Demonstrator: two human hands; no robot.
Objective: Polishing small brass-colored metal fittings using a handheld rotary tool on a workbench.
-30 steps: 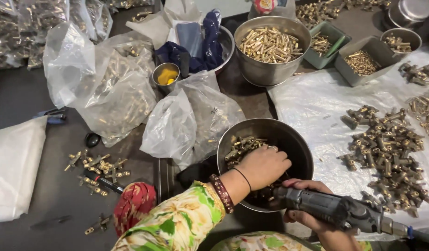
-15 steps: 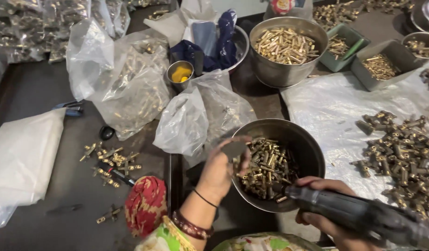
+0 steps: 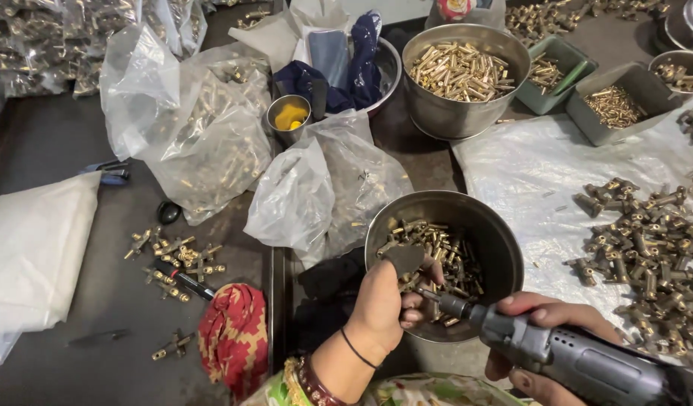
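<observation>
Fingers (image 3: pixel 408 310) of the left hand (image 3: pixel 380 301) are pinching a small brass part (image 3: pixel 416 295) over the steel bowl (image 3: pixel 497 225), while the right hand (image 3: pixel 546 342) is wrapping closed around a grey power screwdriver (image 3: pixel 564 357)

Two hands work here: the left hand (image 3: pixel 380 301) and the right hand (image 3: pixel 546 338), which share one grey power tool (image 3: pixel 579 361). Three round steel bowls stand on the bench: the near one (image 3: pixel 504 233), the far one of brass pins (image 3: pixel 467 113), and one stuffed with blue cloth (image 3: pixel 388 68). There is one small steel cup (image 3: pixel 289 116) (yellow inside), two grey-green plastic trays (image 3: pixel 561 83) (image 3: pixel 617 105), and one red patterned cloth (image 3: pixel 234 334). The loose brass fittings (image 3: pixel 647 248) are too many to count.
</observation>
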